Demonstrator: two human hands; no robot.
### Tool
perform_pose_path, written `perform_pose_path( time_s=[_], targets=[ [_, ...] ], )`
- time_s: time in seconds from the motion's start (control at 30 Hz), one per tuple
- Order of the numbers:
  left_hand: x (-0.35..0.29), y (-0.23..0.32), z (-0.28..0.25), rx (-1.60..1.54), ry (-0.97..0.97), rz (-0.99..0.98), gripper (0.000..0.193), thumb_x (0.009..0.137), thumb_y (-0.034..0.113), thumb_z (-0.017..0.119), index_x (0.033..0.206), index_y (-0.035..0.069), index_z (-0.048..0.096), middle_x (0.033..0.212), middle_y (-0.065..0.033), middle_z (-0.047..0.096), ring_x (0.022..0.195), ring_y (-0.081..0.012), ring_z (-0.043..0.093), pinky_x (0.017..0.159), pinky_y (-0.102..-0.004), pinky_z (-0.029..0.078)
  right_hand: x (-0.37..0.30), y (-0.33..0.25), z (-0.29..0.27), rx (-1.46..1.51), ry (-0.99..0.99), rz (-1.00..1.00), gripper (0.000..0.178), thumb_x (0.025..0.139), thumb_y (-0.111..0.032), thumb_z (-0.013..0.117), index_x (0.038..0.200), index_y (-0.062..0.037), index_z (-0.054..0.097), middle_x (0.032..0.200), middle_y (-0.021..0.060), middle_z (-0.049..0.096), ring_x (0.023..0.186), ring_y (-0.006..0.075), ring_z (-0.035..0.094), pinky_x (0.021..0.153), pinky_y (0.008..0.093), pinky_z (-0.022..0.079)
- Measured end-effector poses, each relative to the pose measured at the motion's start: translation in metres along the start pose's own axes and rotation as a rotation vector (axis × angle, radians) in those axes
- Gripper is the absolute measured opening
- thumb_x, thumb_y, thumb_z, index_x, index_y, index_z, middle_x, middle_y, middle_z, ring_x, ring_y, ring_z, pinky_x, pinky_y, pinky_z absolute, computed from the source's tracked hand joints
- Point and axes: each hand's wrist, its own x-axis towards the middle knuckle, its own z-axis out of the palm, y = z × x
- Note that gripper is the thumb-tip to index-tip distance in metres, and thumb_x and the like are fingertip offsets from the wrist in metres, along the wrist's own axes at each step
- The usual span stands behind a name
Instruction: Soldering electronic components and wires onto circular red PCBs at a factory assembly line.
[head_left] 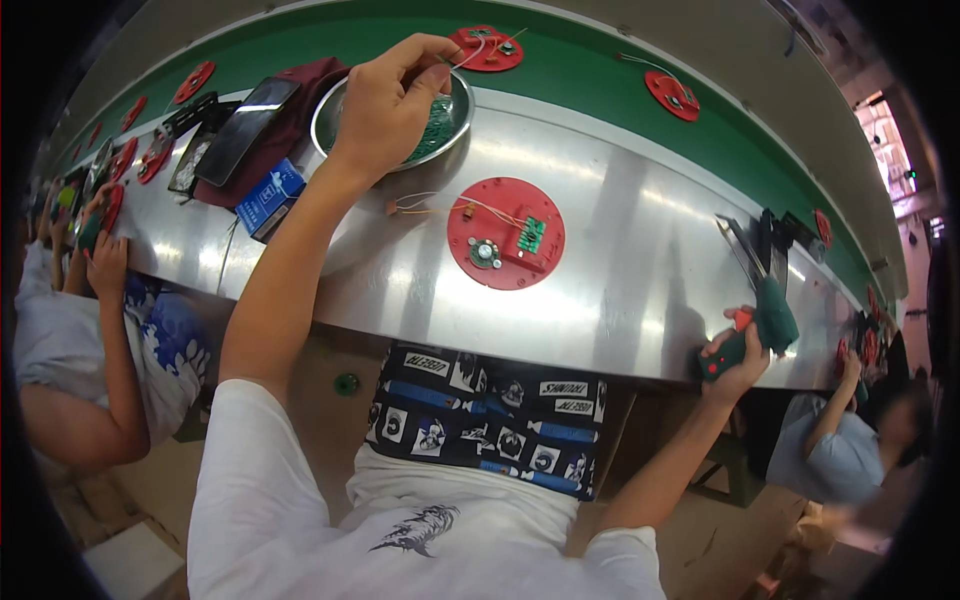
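Long curved steel worktop (620, 260), polished, streaked with pale reflections of overhead light. Behind it, a green conveyor belt (590, 75) along the whole length, edged by a grey-beige rail (600, 25) on the far side. Under the worktop, shadow and brown paneling (340, 350). Below, a dusty tan floor (720, 540), with a pale block (130, 560) at lower left. At far right, a bright pinkish opening (885, 140), glaring with daylight. Seated people at both ends of the line, blurred at the right.

Bowl (455, 115) contents behind left hand (385, 105)
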Motion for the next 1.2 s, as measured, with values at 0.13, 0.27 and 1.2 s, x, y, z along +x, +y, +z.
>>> perform_pose_path(
  time_s=[0.13,0.27,1.2],
  targets=[
    [-0.022,0.034,0.013,-0.011,-0.059,0.064,0.011,0.090,0.004,0.060,0.094,0.002,0.071,0.069,-0.0048,0.061,0.061,-0.0081,0.052,0.056,-0.0245,0.040,-0.006,-0.005,0.002,-0.016,-0.064,-0.028,0.034,0.097,-0.020,0.050,0.116,0.0072,0.053,0.098,0.0198,0.063,0.047,0.0159,0.054,0.038,0.0282,0.044],
    [-0.066,0.067,0.013,-0.017,-0.247,0.134,0.007,0.082,0.002,0.065,0.087,0.000,0.070,0.072,-0.0086,0.063,0.059,-0.0153,0.056,0.055,-0.0290,0.044,-0.029,-0.013,0.027,0.108,-0.153,-0.007,0.035,0.098,-0.022,0.048,0.115,0.0085,0.050,0.100,0.0202,0.061,0.043,0.0154,0.051,0.036,0.0282,0.042],
    [-0.108,0.032,0.040,0.256,-0.295,0.319,0.011,0.080,0.004,0.070,0.090,0.000,0.070,0.082,-0.0127,0.066,0.072,-0.0280,0.065,0.064,-0.0353,0.053,-0.087,0.005,0.083,0.125,-0.555,0.068,0.035,0.092,-0.002,0.062,0.125,0.0070,0.057,0.105,0.0187,0.065,0.067,0.0199,0.063,0.049,0.0294,0.051]
  ],
)
